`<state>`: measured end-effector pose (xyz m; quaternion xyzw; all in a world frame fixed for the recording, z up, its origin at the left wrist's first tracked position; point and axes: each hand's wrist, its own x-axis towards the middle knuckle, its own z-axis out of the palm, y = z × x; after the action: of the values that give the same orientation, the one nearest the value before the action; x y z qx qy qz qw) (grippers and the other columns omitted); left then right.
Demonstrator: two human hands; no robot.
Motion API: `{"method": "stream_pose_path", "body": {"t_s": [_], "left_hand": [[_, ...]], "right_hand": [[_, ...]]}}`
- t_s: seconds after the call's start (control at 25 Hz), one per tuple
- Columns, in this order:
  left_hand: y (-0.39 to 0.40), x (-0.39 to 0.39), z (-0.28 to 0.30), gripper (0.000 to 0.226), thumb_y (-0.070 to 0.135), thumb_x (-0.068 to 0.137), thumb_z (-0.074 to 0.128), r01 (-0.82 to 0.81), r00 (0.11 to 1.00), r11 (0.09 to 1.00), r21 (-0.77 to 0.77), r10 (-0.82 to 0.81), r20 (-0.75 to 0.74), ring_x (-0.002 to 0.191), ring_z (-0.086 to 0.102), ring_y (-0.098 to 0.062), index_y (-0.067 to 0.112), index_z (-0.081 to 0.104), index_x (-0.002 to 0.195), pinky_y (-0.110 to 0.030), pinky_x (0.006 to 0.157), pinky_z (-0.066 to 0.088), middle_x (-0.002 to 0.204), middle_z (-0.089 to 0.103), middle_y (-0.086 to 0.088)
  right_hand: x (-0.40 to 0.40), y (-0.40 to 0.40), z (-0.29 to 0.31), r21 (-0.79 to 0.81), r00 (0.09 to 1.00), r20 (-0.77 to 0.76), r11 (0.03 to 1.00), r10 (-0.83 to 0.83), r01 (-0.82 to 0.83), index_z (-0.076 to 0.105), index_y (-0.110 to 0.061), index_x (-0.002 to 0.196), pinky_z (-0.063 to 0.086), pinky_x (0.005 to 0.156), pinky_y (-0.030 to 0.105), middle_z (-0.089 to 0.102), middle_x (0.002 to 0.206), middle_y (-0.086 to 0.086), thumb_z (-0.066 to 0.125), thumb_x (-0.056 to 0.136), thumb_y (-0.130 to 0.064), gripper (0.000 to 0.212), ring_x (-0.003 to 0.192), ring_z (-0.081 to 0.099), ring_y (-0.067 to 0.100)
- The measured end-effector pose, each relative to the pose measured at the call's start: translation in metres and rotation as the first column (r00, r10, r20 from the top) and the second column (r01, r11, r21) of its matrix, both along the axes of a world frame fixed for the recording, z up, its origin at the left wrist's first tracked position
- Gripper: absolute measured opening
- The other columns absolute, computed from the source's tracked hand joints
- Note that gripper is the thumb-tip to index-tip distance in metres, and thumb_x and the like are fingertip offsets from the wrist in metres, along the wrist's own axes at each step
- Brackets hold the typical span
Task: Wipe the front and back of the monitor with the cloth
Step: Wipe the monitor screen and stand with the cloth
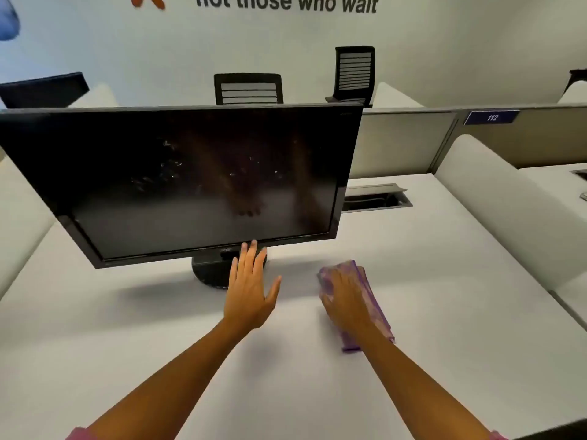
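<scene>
Monitor cleaning, nearest things first: two bare forearms of mine reach up from the bottom of the frame over one white worktop (413,249), with open surface low in the frame and to the right. My left hand (249,289) is released, fingers straight and spread, their tips at the one round black stand (209,271). My right hand (346,296) lies on top of the one purple cloth (365,300), lower right of centre; whether it grasps the cloth I cannot tell. Above, one black monitor (190,182) fills centre left, tilted, its screen dark and speckled; the logo on its bottom bezel is too small to read. Behind it at right is one open cable hatch (376,198). Farther off, a blue tag (491,117) on a partition reads "112". Two slatted chairs (248,88) stand beyond, and the wall (190,42) reads "not those who wait".
</scene>
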<state>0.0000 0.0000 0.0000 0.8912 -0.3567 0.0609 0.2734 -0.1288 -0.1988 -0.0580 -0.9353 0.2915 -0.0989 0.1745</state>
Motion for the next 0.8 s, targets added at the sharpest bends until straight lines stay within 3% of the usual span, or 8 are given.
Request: {"method": "stream_pose_path", "body": {"t_s": [0.08, 0.24, 0.32, 0.48, 0.64, 0.72, 0.8], "left_hand": [[-0.004, -0.01, -0.014, 0.069, 0.055, 0.099, 0.044, -0.003, 0.993, 1.0, 0.024, 0.006, -0.114, 0.157, 0.007, -0.022, 0.018, 0.031, 0.156, -0.036, 0.124, 0.002, 0.168, 0.018, -0.002], [-0.008, -0.026, -0.036, 0.048, 0.041, 0.098, 0.06, 0.032, 0.957, 0.992, 0.121, 0.005, -0.29, 0.154, 0.02, -0.024, 0.023, 0.049, 0.142, -0.039, 0.122, 0.023, 0.166, 0.023, -0.001], [-0.009, -0.026, -0.038, 0.039, 0.036, 0.097, 0.063, 0.055, 0.95, 0.991, 0.125, -0.014, -0.311, 0.151, 0.027, -0.024, 0.024, 0.055, 0.133, -0.038, 0.121, 0.027, 0.164, 0.029, -0.001], [-0.006, -0.022, -0.033, 0.03, 0.03, 0.097, 0.065, 0.034, 0.952, 0.997, 0.074, -0.009, -0.307, 0.147, 0.035, -0.023, 0.023, 0.061, 0.126, -0.036, 0.118, 0.031, 0.158, 0.038, -0.002], [-0.004, -0.012, -0.019, 0.029, 0.027, 0.096, 0.066, -0.035, 0.96, 0.999, 0.033, 0.042, -0.277, 0.14, 0.042, -0.021, 0.02, 0.064, 0.123, -0.023, 0.109, 0.029, 0.152, 0.045, -0.002], [-0.004, -0.008, -0.011, 0.029, 0.027, 0.096, 0.065, -0.043, 0.965, 0.999, 0.025, 0.048, -0.256, 0.134, 0.046, -0.02, 0.018, 0.064, 0.124, -0.02, 0.105, 0.029, 0.148, 0.047, -0.001], [-0.003, -0.004, -0.004, 0.03, 0.026, 0.097, 0.064, -0.024, 0.97, 1.0, 0.018, 0.027, -0.242, 0.131, 0.048, -0.019, 0.018, 0.063, 0.125, -0.02, 0.103, 0.031, 0.146, 0.048, 0.001]], "right_hand": [[-0.006, 0.001, -0.014, 0.198, 0.994, 0.013, 0.975, -0.109, 0.105, 0.037, -0.016, 0.15, 0.03, 0.114, 0.027, 0.046, 0.148, 0.005, 0.063, 0.093, -0.046, 0.069, 0.133, 0.048, 0.027], [-0.017, 0.011, -0.026, 0.131, 0.991, 0.078, 0.987, -0.108, 0.097, 0.046, -0.009, 0.146, 0.049, 0.102, 0.04, 0.056, 0.14, 0.01, 0.066, 0.093, -0.037, 0.063, 0.12, 0.059, 0.031], [-0.014, 0.015, -0.027, 0.117, 0.973, 0.162, 0.982, -0.166, 0.148, 0.054, -0.004, 0.138, 0.055, 0.094, 0.048, 0.063, 0.13, 0.016, 0.071, 0.091, -0.031, 0.057, 0.111, 0.065, 0.037], [-0.009, 0.018, -0.028, 0.067, 0.968, 0.166, 0.981, -0.19, 0.182, 0.062, 0.0, 0.126, 0.06, 0.082, 0.048, 0.068, 0.119, 0.019, 0.077, 0.084, -0.026, 0.052, 0.1, 0.068, 0.038], [-0.004, 0.0, -0.025, 0.177, 0.965, 0.206, 0.976, -0.164, 0.128, 0.067, 0.003, 0.111, 0.062, 0.072, 0.049, 0.071, 0.102, 0.021, 0.083, 0.075, -0.008, 0.041, 0.085, 0.07, 0.039], [-0.005, -0.005, -0.019, 0.211, 0.953, 0.268, 0.974, -0.144, 0.088, 0.067, 0.001, 0.112, 0.061, 0.079, 0.049, 0.068, 0.103, 0.022, 0.073, 0.084, -0.005, 0.029, 0.088, 0.069, 0.035], [-0.007, -0.004, -0.005, 0.352, 0.922, 0.285, 0.924, -0.261, 0.152, 0.063, -0.005, 0.124, 0.053, 0.097, 0.046, 0.062, 0.115, 0.019, 0.06, 0.099, -0.024, 0.031, 0.099, 0.063, 0.025]]}}
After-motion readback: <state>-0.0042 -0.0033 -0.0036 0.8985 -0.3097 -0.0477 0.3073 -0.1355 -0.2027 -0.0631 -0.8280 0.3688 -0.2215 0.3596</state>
